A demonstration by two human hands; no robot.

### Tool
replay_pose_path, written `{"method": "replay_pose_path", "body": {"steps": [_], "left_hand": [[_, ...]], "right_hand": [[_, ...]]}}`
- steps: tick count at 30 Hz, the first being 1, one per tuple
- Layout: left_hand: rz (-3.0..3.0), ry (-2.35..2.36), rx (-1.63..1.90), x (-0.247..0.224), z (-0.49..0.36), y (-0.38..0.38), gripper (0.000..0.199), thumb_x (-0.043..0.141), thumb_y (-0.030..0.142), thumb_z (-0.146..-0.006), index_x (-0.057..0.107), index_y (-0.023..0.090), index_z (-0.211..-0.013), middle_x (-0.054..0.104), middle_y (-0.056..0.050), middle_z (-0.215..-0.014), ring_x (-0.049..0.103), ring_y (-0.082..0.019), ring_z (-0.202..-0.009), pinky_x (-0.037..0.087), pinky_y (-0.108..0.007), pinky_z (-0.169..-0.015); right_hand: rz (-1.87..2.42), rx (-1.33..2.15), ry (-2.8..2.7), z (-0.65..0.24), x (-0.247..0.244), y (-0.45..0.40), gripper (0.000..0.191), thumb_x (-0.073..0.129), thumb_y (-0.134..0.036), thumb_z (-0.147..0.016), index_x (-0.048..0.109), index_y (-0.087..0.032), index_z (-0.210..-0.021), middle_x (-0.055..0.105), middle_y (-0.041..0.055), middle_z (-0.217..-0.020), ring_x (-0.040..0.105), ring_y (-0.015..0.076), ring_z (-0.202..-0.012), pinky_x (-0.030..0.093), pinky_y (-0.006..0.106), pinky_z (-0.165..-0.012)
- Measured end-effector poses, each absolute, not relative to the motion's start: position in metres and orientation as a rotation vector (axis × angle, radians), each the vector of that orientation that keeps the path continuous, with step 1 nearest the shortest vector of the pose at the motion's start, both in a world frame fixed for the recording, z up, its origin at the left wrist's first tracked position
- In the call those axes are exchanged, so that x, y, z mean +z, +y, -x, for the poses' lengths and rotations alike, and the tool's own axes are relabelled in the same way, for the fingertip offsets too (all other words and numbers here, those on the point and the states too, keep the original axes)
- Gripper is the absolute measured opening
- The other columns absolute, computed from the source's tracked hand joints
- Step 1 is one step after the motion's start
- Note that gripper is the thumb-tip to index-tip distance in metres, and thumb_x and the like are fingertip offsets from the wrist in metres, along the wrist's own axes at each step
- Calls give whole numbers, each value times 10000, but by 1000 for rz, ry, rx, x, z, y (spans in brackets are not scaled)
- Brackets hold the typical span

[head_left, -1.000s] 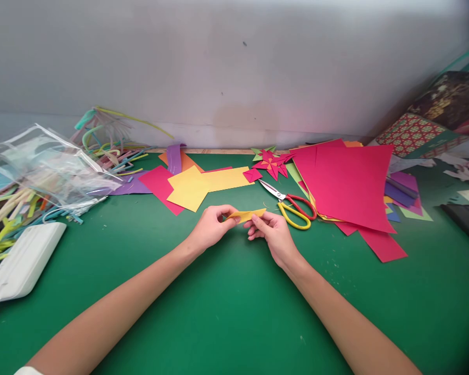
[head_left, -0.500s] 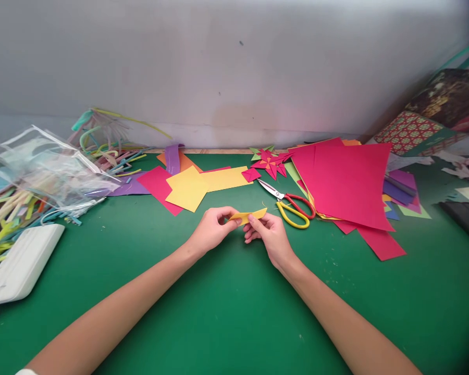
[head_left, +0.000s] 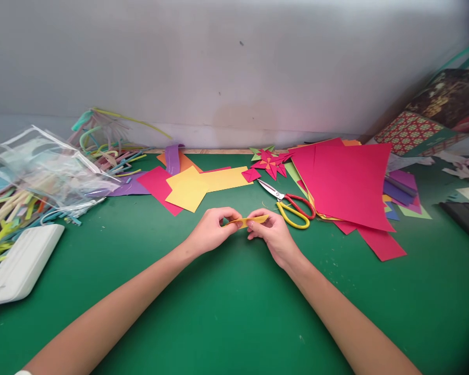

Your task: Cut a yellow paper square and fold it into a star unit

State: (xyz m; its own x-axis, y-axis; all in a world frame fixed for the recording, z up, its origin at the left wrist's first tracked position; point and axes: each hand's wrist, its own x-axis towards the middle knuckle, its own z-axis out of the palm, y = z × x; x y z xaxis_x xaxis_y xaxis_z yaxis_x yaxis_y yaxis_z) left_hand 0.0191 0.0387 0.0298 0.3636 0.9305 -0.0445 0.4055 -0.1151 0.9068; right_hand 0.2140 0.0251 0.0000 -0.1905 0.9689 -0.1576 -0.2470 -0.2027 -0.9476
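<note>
Between my two hands is a small folded piece of yellow paper [head_left: 258, 220], held a little above the green table. My left hand [head_left: 216, 227] pinches its left end between thumb and fingers. On the other side, my right hand [head_left: 272, 232] grips it with the thumb on the near face and the fingers behind. Part of the paper is hidden by the fingertips. Just beyond my right hand lie scissors [head_left: 287, 200] with one red and one yellow handle. A small folded red paper [head_left: 251, 175] and red paper star shapes [head_left: 271, 162] lie farther back.
Yellow paper [head_left: 187, 190] and red paper [head_left: 158, 182] lie beyond my left hand. A stack of red sheets [head_left: 347, 182] is at right. Pipe cleaners [head_left: 2, 234], a clear plastic bag [head_left: 47, 166] and a white device [head_left: 27, 263] occupy the left. A wall [head_left: 180, 67] rises behind.
The yellow paper has tilted and now shows a narrower strip. My right hand has shifted slightly to the right and down, and my left fingertips have moved in along the paper.
</note>
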Motion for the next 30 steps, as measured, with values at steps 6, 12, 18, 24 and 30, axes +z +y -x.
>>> {"method": "replay_pose_path", "body": {"steps": [6, 12, 18, 24, 30], "left_hand": [[-1788, 1180, 712, 33, -20, 36, 158, 598, 218, -881, 754, 206, -855, 747, -4, -880, 624, -178, -819, 425, -283, -742], [-1843, 1199, 718, 32, -20, 35, 152, 574, 160, -855, 721, 199, -841, 722, 9, -856, 612, -162, -800, 422, -265, -718], [-1920, 1148, 622, 33, -18, 35, 186, 580, 193, -879, 765, 204, -891, 722, -1, -851, 614, -157, -767, 413, -264, -691], [-1774, 1151, 588, 31, -18, 36, 158, 595, 235, -877, 750, 214, -852, 713, 22, -812, 593, -149, -740, 398, -246, -659], [-1578, 1225, 647, 27, -16, 42, 168, 672, 331, -847, 648, 187, -764, 542, 43, -667, 447, -120, -632, 305, -240, -571]], "right_hand": [[1114, 1540, -1115, -214, -1, 25, 196, 846, -343, -759, 770, -188, -851, 713, 20, -796, 635, 160, -671, 541, 290, -646], [1151, 1458, -1121, -212, -2, 26, 128, 847, -285, -731, 794, -194, -804, 734, 29, -763, 644, 178, -703, 516, 296, -688], [1138, 1454, -1132, -210, 0, 24, 81, 822, -253, -732, 800, -199, -788, 727, 25, -734, 635, 185, -706, 494, 300, -689], [1147, 1482, -1089, -209, 2, 23, 135, 861, -290, -718, 794, -194, -786, 728, 29, -731, 646, 190, -707, 494, 299, -689], [1138, 1459, -977, -218, -1, 30, 216, 926, -320, -657, 786, -194, -763, 721, 17, -745, 630, 167, -674, 505, 291, -683]]}}
